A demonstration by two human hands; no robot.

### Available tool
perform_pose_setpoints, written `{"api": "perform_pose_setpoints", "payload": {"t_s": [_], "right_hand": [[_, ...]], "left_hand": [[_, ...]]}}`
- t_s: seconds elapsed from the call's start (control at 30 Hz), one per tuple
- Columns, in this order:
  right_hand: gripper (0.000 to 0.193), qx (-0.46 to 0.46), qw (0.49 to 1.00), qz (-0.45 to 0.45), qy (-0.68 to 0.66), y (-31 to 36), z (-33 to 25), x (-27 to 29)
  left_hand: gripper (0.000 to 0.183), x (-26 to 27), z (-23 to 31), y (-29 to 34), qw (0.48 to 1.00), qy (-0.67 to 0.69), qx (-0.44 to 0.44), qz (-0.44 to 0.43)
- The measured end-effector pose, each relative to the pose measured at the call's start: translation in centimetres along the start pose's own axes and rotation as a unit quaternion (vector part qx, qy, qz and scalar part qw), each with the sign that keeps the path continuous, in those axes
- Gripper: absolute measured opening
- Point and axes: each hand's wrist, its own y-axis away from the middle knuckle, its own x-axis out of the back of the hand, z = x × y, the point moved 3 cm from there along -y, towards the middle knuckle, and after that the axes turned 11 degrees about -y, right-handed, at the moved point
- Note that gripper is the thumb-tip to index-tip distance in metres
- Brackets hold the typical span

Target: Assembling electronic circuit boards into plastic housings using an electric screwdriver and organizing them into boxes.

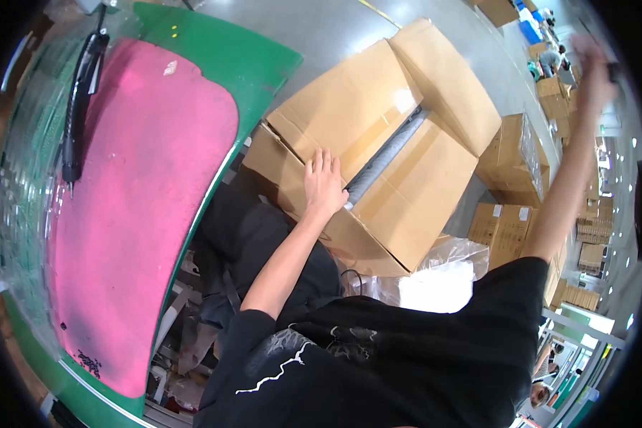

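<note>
A large brown cardboard box (421, 192) stands in front of me. Two of its flaps are folded inward with a gap between them, and another flap (446, 82) stands up at the far side. Through the gap shows a dark grey, padded-looking long piece (389, 153). My left hand (324, 184) lies on the near edge of the left flap, fingers stretched out and thumb beside the gap. Far to the right, my right hand (593, 68) is raised away from the box. It is smeared by motion, and a small dark shape beside it cannot be made out.
At left is a green-edged workbench (228, 43) with a pink mat (143, 207). Above it hangs a black electric screwdriver (82, 107), near clear plastic bags (28, 192). More cartons (510, 160) stand at right; white plastic wrapping (442, 282) lies close to me. Other people are farther off.
</note>
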Motion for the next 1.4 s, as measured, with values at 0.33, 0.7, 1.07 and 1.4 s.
{"api": "perform_pose_setpoints", "payload": {"t_s": [0.33, 0.7, 1.07, 1.4], "right_hand": [[0.034, -0.085, 0.771, -0.610, 0.160, 50.0, 12.6, -7.9], [0.024, 0.012, 0.669, -0.657, 0.347, 39.4, 3.6, -7.7], [0.029, -0.357, 0.447, -0.664, 0.482, 45.3, 12.8, 18.0], [0.076, -0.492, 0.798, -0.341, -0.070, 56.3, 9.1, -13.5]], "left_hand": [[0.055, 6.8, -7.5, 2.6, 0.321, 0.945, 0.052, -0.022], [0.060, 5.1, -9.6, 4.2, 0.340, 0.940, 0.012, -0.038], [0.019, 1.0, -12.4, 5.0, 0.612, 0.769, 0.176, 0.051], [0.013, -0.3, -13.0, 6.2, 0.542, 0.805, 0.240, 0.025]]}}
